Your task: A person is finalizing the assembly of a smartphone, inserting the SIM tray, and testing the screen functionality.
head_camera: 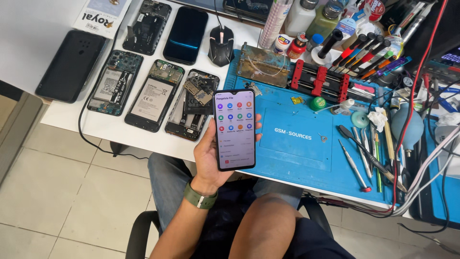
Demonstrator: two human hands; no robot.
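Observation:
My left hand holds a black smartphone upright over the table's front edge. Its lit screen faces me and shows a white page with rows of round coloured icons. My thumb lies along the phone's left edge and my fingertips wrap around its right edge. A green watch strap circles that wrist. My right hand is not in view.
Several opened phones with bare boards and batteries lie on the white table, with a black mouse behind them. At right, a blue work mat carries red clamps, screwdrivers, tweezers, bottles and cables.

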